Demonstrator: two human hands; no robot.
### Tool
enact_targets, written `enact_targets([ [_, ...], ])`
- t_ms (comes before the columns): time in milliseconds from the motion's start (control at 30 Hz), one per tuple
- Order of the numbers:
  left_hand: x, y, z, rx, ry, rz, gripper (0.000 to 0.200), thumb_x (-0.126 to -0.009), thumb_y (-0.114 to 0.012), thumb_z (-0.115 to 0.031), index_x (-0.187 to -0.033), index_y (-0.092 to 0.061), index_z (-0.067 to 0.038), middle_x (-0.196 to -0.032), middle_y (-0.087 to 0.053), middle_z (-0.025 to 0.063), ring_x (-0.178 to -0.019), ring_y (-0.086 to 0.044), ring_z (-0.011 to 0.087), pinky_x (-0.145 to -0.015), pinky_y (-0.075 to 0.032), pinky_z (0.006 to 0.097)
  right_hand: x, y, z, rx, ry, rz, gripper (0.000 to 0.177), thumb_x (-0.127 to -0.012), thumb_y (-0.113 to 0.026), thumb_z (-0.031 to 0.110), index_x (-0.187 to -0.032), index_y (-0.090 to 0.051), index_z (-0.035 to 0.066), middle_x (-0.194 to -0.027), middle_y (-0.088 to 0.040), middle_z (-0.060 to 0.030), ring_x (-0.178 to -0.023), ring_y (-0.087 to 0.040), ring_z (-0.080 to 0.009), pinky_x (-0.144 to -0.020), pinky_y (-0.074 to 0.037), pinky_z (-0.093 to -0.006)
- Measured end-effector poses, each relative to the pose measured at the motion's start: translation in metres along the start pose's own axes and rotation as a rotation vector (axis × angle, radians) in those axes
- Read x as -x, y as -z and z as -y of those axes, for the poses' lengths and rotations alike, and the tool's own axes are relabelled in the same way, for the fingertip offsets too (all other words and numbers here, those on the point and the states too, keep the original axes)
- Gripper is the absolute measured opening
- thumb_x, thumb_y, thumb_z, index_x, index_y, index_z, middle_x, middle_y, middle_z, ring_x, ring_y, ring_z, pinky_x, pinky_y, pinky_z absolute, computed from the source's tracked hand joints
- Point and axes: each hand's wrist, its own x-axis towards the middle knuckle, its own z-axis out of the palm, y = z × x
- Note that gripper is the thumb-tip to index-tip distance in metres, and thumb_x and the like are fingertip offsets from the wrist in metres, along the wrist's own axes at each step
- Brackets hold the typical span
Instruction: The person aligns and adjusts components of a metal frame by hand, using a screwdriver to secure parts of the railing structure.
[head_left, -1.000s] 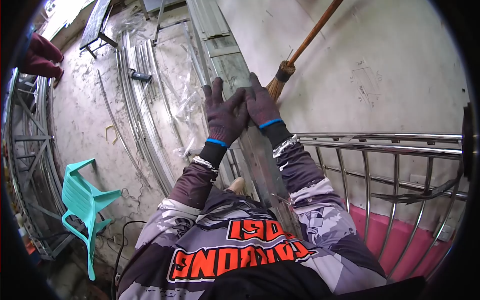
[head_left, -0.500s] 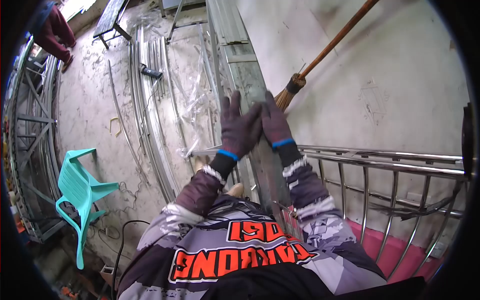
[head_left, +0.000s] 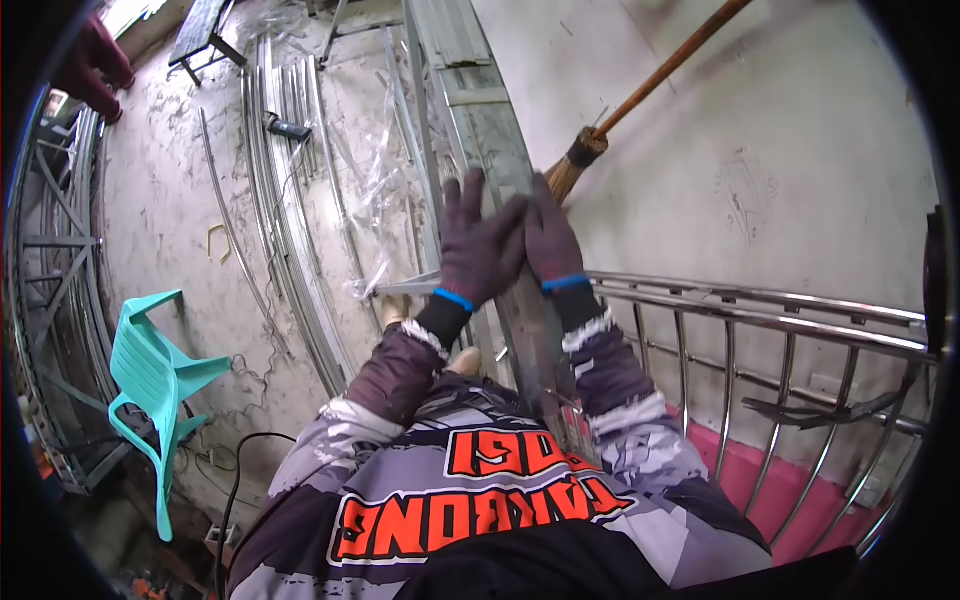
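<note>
My left hand (head_left: 482, 245), in a dark glove with a blue cuff edge, lies over the long grey metal beam (head_left: 528, 325) with its fingers spread. Beside it, my right hand (head_left: 553, 235) wears a matching glove. Its fingers are stretched out and close together along the beam's right side. The two thumbs meet or overlap between the hands. Neither hand holds anything visible; whether the palms press on the metal is hidden. Past the fingertips, flat metal strips (head_left: 455, 35) lie on the beam's far end.
A broom (head_left: 590, 145) leans at the wall on the right, above a shiny metal railing (head_left: 760, 310). Metal tubes (head_left: 270, 200), a dark power tool (head_left: 288, 128) and clear plastic (head_left: 375, 190) lie on the floor. A turquoise chair (head_left: 165, 375) stands left; a person (head_left: 95, 70) is far left.
The view has shifted slightly, so the chair, tubes and bench sit a little farther left. Both hands keep nearly the same pose over the beam.
</note>
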Motion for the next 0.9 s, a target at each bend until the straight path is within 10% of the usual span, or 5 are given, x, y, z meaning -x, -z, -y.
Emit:
enact_targets([
  [900,-0.007,0.002,-0.006,-0.186,-0.017,-0.030,0.048,-0.092,-0.075,-0.037,-0.139,-0.072,-0.027,-0.164,-0.042,0.0282,-0.150,-0.034,0.0626,-0.121,-0.033,0.0675,-0.005,0.002,0.007,0.052,-0.045,0.046,0.054,-0.109,-0.052,0.035,-0.162,-0.048,0.023,-0.118,-0.071,-0.0292,-0.111,-0.069,-0.0496,-0.095,-0.055,-0.0592],
])
